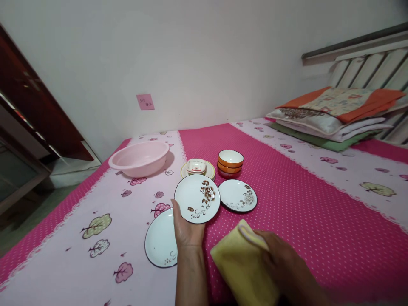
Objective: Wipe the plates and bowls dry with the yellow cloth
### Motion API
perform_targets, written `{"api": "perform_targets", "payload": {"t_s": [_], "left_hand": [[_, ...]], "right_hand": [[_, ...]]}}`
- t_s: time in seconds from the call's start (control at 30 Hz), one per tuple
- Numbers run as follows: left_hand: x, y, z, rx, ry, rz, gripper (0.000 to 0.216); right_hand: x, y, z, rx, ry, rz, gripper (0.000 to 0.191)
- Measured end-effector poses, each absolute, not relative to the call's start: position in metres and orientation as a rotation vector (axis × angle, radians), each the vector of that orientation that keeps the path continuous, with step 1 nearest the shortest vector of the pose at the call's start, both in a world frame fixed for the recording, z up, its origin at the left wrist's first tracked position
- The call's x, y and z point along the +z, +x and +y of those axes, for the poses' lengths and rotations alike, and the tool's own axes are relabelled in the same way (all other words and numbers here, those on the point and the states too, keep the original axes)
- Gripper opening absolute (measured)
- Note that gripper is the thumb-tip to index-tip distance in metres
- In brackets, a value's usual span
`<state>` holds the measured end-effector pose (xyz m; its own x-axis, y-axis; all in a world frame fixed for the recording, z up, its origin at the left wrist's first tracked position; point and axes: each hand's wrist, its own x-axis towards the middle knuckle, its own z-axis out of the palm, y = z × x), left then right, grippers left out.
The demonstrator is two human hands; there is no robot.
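My left hand (188, 231) holds up a white plate (191, 195) with a brown flower print and dark rim, thumb over its edge and palm beneath. In my right hand (277, 255) is a folded yellow cloth (239, 259), hanging to the right of the plate and apart from it. A similar flowered plate (234, 195) lies on the bed just right of the held one. Another white plate (161, 240) rests lower left, partly hidden behind my left forearm.
Behind the held plate, small white dishes (196, 165) sit on yellow-rimmed plates (210, 171). Stacked orange bowls (230, 163) stand beside them. A pink basin (140, 159) is at the left. Folded bedding and a pillow (318, 121) lie far right by the bed rails (372, 72).
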<state>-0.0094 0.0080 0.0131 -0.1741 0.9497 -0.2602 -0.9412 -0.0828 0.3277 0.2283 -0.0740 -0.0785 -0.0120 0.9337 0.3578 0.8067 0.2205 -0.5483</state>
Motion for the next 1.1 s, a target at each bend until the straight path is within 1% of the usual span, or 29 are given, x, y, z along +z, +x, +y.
{"api": "perform_targets", "payload": {"t_s": [0.1, 0.2, 0.33, 0.37, 0.5, 0.57, 0.63, 0.67, 0.73, 0.77, 0.83, 0.9, 0.97, 1.1], "left_hand": [[0.013, -0.009, 0.007, 1.672, 0.042, 0.47, 0.058], [0.013, -0.009, 0.008, 1.671, 0.03, 0.47, 0.058], [0.013, -0.01, 0.009, 1.664, -0.003, 0.486, 0.058], [0.013, -0.01, 0.009, 1.665, -0.008, 0.485, 0.058], [0.014, -0.009, 0.007, 1.69, -0.007, 0.477, 0.054], [0.015, -0.009, 0.007, 1.694, -0.006, 0.476, 0.054], [0.016, -0.008, 0.006, 1.68, -0.011, 0.468, 0.055], [0.017, -0.008, 0.006, 1.669, -0.018, 0.464, 0.055], [0.018, -0.008, 0.006, 1.647, -0.033, 0.453, 0.057], [0.018, -0.007, 0.006, 1.639, -0.039, 0.45, 0.058], [0.018, -0.008, 0.005, 1.632, -0.035, 0.452, 0.058], [0.016, -0.008, 0.005, 1.635, -0.019, 0.463, 0.058], [0.014, -0.009, 0.005, 1.636, -0.006, 0.463, 0.057], [0.012, -0.01, 0.005, 1.611, 0.003, 0.422, 0.056]], "right_hand": [[-0.057, 0.239, -0.069, 0.398, -1.672, -1.667, 0.033], [-0.04, 0.238, -0.071, 0.337, -1.557, -1.67, 0.027], [-0.044, 0.216, -0.086, 0.254, -1.371, -1.836, 0.019], [-0.048, 0.208, -0.091, 0.247, -1.336, -1.907, 0.022], [-0.072, 0.175, -0.102, 0.232, -1.161, -2.282, 0.043], [-0.089, 0.163, -0.103, 0.127, -1.122, -2.381, 0.044], [-0.107, 0.157, -0.103, -0.07, -1.151, -2.361, 0.04], [-0.115, 0.156, -0.103, -0.167, -1.163, -2.344, 0.046], [-0.128, 0.156, -0.105, -0.295, -1.175, -2.35, 0.066], [-0.131, 0.157, -0.106, -0.327, -1.202, -2.361, 0.07], [-0.131, 0.16, -0.108, -0.333, -1.304, -2.359, 0.069], [-0.123, 0.166, -0.107, -0.272, -1.379, -2.341, 0.074], [-0.11, 0.178, -0.102, -0.2, -1.384, -2.341, 0.07], [-0.087, 0.201, -0.091, -0.175, -1.534, -2.26, 0.046]]}}
